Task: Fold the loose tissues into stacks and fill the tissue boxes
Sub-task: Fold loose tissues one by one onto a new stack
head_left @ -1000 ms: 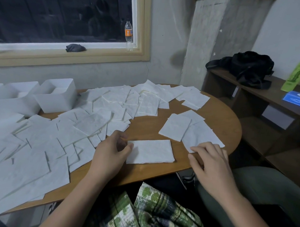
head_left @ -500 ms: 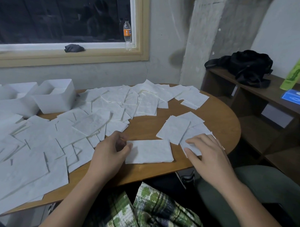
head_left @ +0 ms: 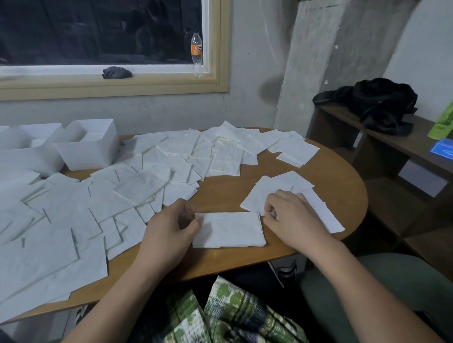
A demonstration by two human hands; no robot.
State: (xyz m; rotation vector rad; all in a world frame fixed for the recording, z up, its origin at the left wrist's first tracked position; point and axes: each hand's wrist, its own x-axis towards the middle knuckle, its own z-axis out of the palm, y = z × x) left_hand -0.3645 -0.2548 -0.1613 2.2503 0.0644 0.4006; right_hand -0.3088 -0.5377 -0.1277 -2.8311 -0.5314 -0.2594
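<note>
A folded stack of white tissues (head_left: 231, 229) lies near the front edge of the round wooden table (head_left: 335, 180). My left hand (head_left: 171, 227) rests at the stack's left edge, fingers curled against it. My right hand (head_left: 293, 216) lies on a small group of loose tissues (head_left: 260, 195) just right of the stack, its fingertips pinching the near corner of one. Many loose white tissues (head_left: 91, 200) cover the left and far parts of the table. White open tissue boxes (head_left: 90, 147) stand at the far left.
A dark wooden shelf (head_left: 401, 144) at the right carries a black bag (head_left: 376, 104), a green bottle (head_left: 448, 115) and a blue box (head_left: 449, 152). An orange-labelled bottle (head_left: 197, 55) and a grey cloth (head_left: 117, 72) sit on the window sill.
My right hand has moved from the table's near right edge up and left onto the loose tissues beside the stack and pinched one. My left hand has stayed at the stack.
</note>
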